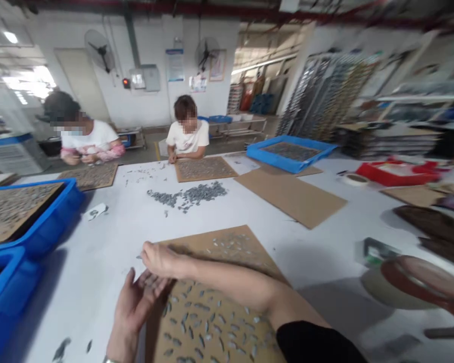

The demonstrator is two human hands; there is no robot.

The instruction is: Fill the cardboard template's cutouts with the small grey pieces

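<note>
Head view: right hand [161, 259] is above upturned left hand [139, 296], beside piece-strewn board [196, 244].

Clock centred on mid-view. Wall fan [104, 53] at 10 o'clock; second fan [205, 54] just short of 12, beside framed poster [217, 65]. Tall rack [327, 93] at 2. Red tray [395, 182] at 3, tape roll [354, 183] just inside it. Blurred, round brown object [426, 277], 4.
</note>
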